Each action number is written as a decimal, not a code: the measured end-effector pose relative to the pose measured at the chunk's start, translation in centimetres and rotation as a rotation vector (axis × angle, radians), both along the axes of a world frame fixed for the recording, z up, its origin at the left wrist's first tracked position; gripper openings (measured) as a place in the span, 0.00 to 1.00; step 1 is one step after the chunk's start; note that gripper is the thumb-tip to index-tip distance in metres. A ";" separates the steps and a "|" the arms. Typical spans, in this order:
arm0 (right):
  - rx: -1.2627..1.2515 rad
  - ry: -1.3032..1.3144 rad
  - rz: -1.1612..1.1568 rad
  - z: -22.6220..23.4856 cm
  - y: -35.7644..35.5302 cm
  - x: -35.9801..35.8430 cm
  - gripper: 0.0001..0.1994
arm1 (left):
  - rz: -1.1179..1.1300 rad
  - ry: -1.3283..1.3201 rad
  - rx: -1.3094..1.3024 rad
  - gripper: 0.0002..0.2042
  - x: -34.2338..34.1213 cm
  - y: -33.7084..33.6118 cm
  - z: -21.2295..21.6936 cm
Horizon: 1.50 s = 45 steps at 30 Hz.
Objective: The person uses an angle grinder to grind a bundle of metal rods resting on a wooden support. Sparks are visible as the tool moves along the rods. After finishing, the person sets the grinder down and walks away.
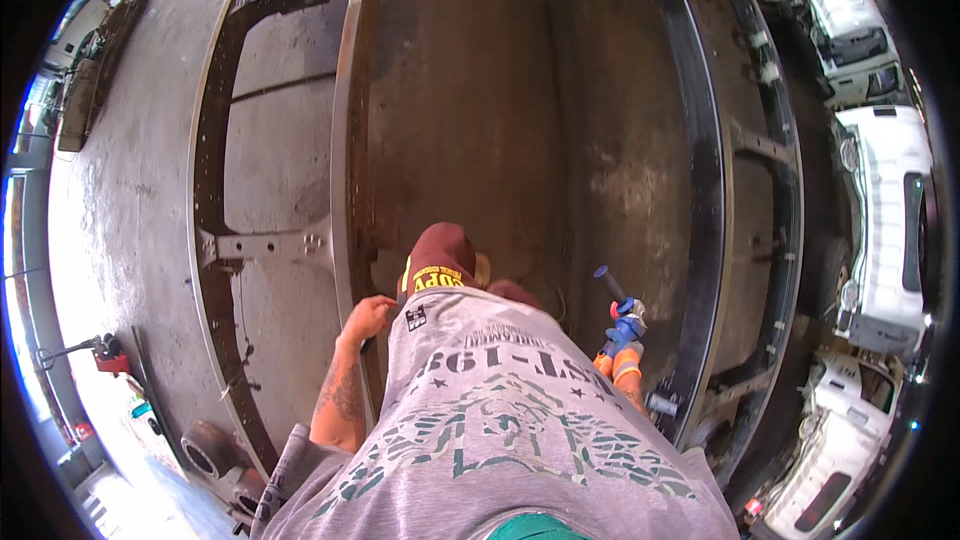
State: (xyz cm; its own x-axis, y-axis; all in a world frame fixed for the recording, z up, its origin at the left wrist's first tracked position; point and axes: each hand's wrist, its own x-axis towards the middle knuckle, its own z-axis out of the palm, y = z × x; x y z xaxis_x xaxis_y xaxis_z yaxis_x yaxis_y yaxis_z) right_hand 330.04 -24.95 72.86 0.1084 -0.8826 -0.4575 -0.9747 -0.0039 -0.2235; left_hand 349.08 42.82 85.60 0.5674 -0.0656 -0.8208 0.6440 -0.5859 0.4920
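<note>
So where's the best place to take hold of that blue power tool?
Probably by the blue tool's body, from below, where the orange-gloved right hand already holds it. The black side handle sticks up and to the left, free for a second hand coming from the left.

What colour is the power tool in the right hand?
The power tool is blue, with a dark side handle; the head view shows it.
</note>
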 end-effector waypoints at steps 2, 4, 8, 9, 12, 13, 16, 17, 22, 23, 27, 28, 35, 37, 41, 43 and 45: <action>0.178 -0.166 0.144 3.9 -0.8 14.0 0.27 | -0.057 -0.177 0.060 0.19 5.3 -0.3 -5.2; 0.232 -0.322 0.115 4.5 -0.7 24.1 0.23 | -0.123 -0.123 0.044 0.19 12.5 -1.7 -6.7; 0.257 -0.493 0.285 1.5 -1.4 42.4 0.19 | -0.033 -0.074 0.025 0.24 24.9 -0.7 -14.3; 0.206 -0.449 0.457 0.8 -1.7 46.6 0.21 | -0.033 -0.036 -0.001 0.24 29.3 -0.3 -14.8; 0.117 -0.364 0.542 -2.0 -2.3 57.2 0.29 | -0.369 -0.234 -0.022 0.17 43.6 4.3 -19.0; 0.111 -0.308 0.427 -1.2 -2.4 60.4 0.29 | -0.614 -0.462 -0.017 0.16 50.7 4.5 -17.5; 0.168 -0.106 0.168 2.6 0.0 70.5 0.29 | -0.021 -0.270 0.085 0.15 71.9 2.7 -4.9; 0.194 -0.069 0.149 3.3 1.1 74.4 0.29 | 0.028 -0.306 0.117 0.15 78.4 3.1 -2.3; 0.193 0.026 0.206 1.9 2.3 94.7 0.29 | 0.140 -0.490 0.208 0.16 108.5 1.9 2.9; 0.165 0.032 0.245 1.2 1.7 99.2 0.29 | 0.147 -0.567 0.195 0.16 113.1 1.1 2.2; -0.037 0.072 0.679 1.4 0.7 118.1 0.30 | 0.013 -0.682 0.249 0.14 125.4 0.2 -2.3; -0.064 0.064 0.798 1.7 0.0 125.2 0.30 | 0.259 -0.390 0.212 0.13 126.9 0.7 -4.9; 0.199 -0.240 0.100 16.3 -3.6 163.6 0.17 | 0.095 -0.050 0.192 0.21 141.2 -8.6 -3.9; 0.147 -0.308 0.137 18.5 -3.9 175.3 0.16 | 0.101 -0.022 0.136 0.21 149.2 -10.6 -5.3; 0.286 -0.409 0.104 18.6 -2.2 196.9 0.17 | 0.144 -0.043 0.035 0.22 165.3 -11.0 -8.5; 0.253 -0.433 0.033 17.8 -1.7 203.4 0.16 | 0.028 -0.119 -0.019 0.23 177.1 -10.2 -9.7; 0.257 -0.381 -0.063 15.6 -1.5 210.2 0.15 | -0.395 -0.184 0.157 0.16 191.1 -9.0 -10.4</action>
